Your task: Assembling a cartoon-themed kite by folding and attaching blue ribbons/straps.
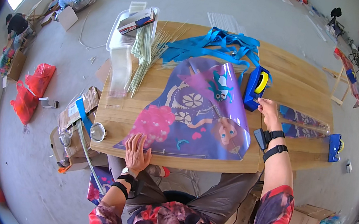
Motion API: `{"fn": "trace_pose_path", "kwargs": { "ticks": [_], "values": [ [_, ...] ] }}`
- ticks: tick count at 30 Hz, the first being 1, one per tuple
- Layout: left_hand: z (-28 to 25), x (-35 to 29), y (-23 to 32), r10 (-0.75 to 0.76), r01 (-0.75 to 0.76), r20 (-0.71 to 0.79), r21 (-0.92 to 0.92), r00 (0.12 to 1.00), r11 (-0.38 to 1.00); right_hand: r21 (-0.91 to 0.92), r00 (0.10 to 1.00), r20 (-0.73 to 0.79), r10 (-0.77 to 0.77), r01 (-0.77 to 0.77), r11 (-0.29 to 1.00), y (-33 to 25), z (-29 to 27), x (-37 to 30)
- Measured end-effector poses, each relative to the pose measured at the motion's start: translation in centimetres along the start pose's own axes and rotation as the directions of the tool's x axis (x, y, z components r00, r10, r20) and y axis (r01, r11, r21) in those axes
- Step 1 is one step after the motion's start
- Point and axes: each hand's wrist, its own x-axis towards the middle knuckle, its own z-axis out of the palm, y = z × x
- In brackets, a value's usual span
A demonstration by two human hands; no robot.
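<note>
A purple plastic film sheet [185, 132] printed with pink, white and blue figures lies across the wooden table, its right side curling up. My left hand [137, 153] rests flat on its near left corner, fingers stretched out. Along the sheet's near edge runs a thin rod [177, 153]. At the table's middle right stands a blue tape dispenser [253, 88] with a yellow core. My right hand [269, 112] is at the near end of this dispenser, thumb and forefinger pinched together. What is between those fingertips is too small to make out.
Blue straps [218, 45] lie heaped at the far edge. Left of them are bundled thin pale sticks [144, 55] and a white tray [114, 31] holding a box. Printed strips [304, 124] and a second blue dispenser [335, 148] are at right; a round metal tin [98, 132] sits at the left edge.
</note>
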Motion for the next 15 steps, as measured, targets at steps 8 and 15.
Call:
{"fn": "trace_pose_path", "kwargs": {
  "ticks": [8, 15],
  "values": [
    [0.0, 0.0, 0.0, 0.004, -0.004, -0.012, 0.0, 1.0, 1.0, 0.398, 0.993, 0.115, 0.02, -0.064, 0.915, 0.3, -0.9, -1.8],
    [0.0, 0.3, 0.3, -0.005, 0.005, -0.009, -0.03, 1.0, 1.0, 0.519, 0.987, 0.135, -0.091, 0.008, 0.855, 2.1, -0.1, -2.9]
  ]
}}
